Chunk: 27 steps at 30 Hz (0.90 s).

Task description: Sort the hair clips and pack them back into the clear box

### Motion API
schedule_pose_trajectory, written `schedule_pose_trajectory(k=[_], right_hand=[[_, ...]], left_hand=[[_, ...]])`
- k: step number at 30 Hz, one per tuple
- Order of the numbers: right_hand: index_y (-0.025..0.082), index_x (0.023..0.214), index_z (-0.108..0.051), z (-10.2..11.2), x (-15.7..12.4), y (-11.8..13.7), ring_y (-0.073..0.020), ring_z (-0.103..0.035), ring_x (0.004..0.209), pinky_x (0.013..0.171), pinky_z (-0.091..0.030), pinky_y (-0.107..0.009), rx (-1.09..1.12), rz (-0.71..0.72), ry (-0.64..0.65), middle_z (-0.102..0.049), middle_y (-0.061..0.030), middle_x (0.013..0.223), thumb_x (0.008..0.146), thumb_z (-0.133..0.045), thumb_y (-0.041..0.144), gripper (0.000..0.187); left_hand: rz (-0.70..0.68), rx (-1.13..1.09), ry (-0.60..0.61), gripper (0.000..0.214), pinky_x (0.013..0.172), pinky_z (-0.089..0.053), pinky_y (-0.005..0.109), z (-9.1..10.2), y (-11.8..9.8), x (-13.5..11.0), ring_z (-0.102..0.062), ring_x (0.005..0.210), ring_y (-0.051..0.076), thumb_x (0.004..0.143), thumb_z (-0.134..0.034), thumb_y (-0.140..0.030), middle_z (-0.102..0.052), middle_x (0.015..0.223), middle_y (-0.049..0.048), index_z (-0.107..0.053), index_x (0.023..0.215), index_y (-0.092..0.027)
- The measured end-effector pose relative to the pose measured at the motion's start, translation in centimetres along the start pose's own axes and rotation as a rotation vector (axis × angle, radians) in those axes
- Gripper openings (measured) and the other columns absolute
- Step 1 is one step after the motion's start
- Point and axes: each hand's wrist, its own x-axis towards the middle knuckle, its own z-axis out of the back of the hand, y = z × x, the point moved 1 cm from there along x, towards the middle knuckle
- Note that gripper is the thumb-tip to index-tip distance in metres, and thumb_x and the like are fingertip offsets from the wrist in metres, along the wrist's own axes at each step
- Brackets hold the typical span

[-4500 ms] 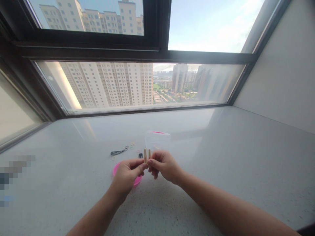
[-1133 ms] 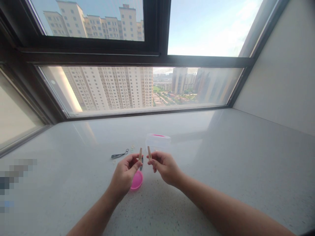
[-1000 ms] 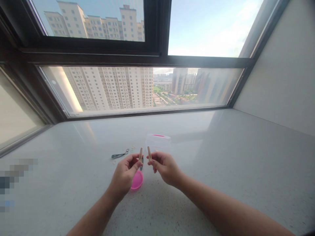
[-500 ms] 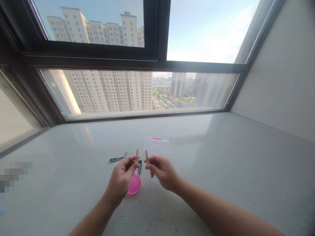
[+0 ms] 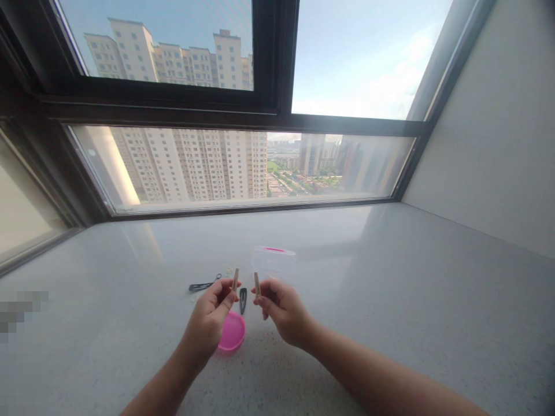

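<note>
My left hand (image 5: 206, 318) pinches a slim tan hair clip (image 5: 235, 279) between thumb and fingers, its narrow end pointing up. A similar tan hair clip (image 5: 256, 283) stands upright in the pinch of my right hand (image 5: 281, 309). The two clips are apart, with a small gap between them. Behind that gap, a black snap hair clip (image 5: 243, 301) lies on the pale speckled surface. A round pink dish (image 5: 232, 331) is beside my left hand, which covers its left edge.
Left of my hands lies another black clip (image 5: 200, 286), with a dark loop at its far end. Small pale bits (image 5: 229, 270) lie near it. A clear plastic bag (image 5: 274, 261) with a pink strip is beyond my hands. Windows border the surface's far side.
The view has tilted and shifted slightly. My hands have moved a little apart, and more of the black snap hair clip shows between them. Both tan hair clips stay held.
</note>
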Motion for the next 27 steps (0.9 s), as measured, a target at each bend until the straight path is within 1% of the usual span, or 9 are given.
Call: schedule_pose_trajectory(k=[5, 11, 15, 18, 21, 24, 27], right_hand=[[0.014, 0.087, -0.059, 0.03, 0.20, 0.52, -0.0081, -0.046, 0.053, 0.049, -0.039, -0.021, -0.006, -0.002, -0.013, -0.055, -0.0015, 0.070, 0.077, -0.057, 0.025, 0.015], [0.014, 0.085, -0.059, -0.02, 0.28, 0.99, -0.0083, -0.045, 0.052, 0.047, -0.039, -0.021, 0.016, 0.010, -0.036, -0.056, -0.0016, 0.069, 0.076, -0.058, 0.028, 0.016], [0.014, 0.085, -0.059, -0.14, 0.16, 0.75, -0.0088, -0.047, 0.054, 0.049, -0.040, -0.022, 0.014, 0.024, -0.025, -0.057, -0.0028, 0.071, 0.078, -0.057, 0.027, 0.016], [0.013, 0.086, -0.059, -0.10, 0.15, 0.71, -0.0086, -0.047, 0.054, 0.050, -0.040, -0.022, 0.003, 0.033, -0.024, -0.058, -0.0032, 0.072, 0.078, -0.057, 0.026, 0.015], [0.013, 0.088, -0.060, -0.02, 0.18, 0.80, -0.0084, -0.046, 0.053, 0.049, -0.040, -0.022, -0.002, 0.029, -0.026, -0.057, -0.0027, 0.071, 0.078, -0.056, 0.024, 0.016], [0.012, 0.088, -0.060, -0.02, 0.21, 0.87, -0.0082, -0.046, 0.053, 0.049, -0.040, -0.022, 0.001, 0.021, -0.026, -0.057, -0.0023, 0.070, 0.077, -0.056, 0.023, 0.016], [0.012, 0.088, -0.061, -0.08, 0.17, 0.83, -0.0082, -0.047, 0.052, 0.049, -0.040, -0.022, -0.001, 0.019, -0.021, -0.057, -0.0021, 0.069, 0.077, -0.056, 0.022, 0.015]], left_hand=[[-0.007, -0.014, 0.006, 0.029, 0.075, -0.044, 0.029, -0.03, -0.45, -0.09, -0.057, 0.077, 0.018, 0.075, -0.060, -0.032, -0.064, 0.080, 0.0041, -0.063, 0.098, -0.014], [-0.005, -0.028, -0.024, 0.030, 0.076, -0.044, 0.029, 0.01, -0.84, -0.19, -0.058, 0.081, 0.019, 0.074, -0.062, -0.033, -0.066, 0.084, 0.0055, -0.064, 0.099, -0.014], [-0.013, -0.023, 0.012, 0.033, 0.076, -0.044, 0.029, 0.11, -0.53, -0.27, -0.059, 0.082, 0.019, 0.077, -0.060, -0.034, -0.065, 0.085, 0.0054, -0.063, 0.103, -0.015], [-0.010, -0.014, 0.042, 0.032, 0.072, -0.044, 0.028, 0.10, -0.41, -0.38, -0.058, 0.080, 0.018, 0.078, -0.059, -0.033, -0.064, 0.087, 0.0057, -0.062, 0.105, -0.015], [-0.002, -0.017, 0.055, 0.031, 0.069, -0.043, 0.027, 0.01, -0.55, -0.53, -0.057, 0.077, 0.018, 0.079, -0.058, -0.032, -0.063, 0.082, 0.0046, -0.061, 0.104, -0.014], [-0.004, -0.028, 0.063, 0.029, 0.070, -0.043, 0.027, -0.09, -0.67, -0.61, -0.056, 0.077, 0.018, 0.079, -0.057, -0.031, -0.059, 0.075, 0.0023, -0.061, 0.103, -0.014], [-0.008, -0.035, 0.069, 0.030, 0.072, -0.043, 0.028, -0.09, -0.46, -0.54, -0.056, 0.077, 0.018, 0.080, -0.057, -0.032, -0.058, 0.075, 0.0018, -0.060, 0.104, -0.014]])
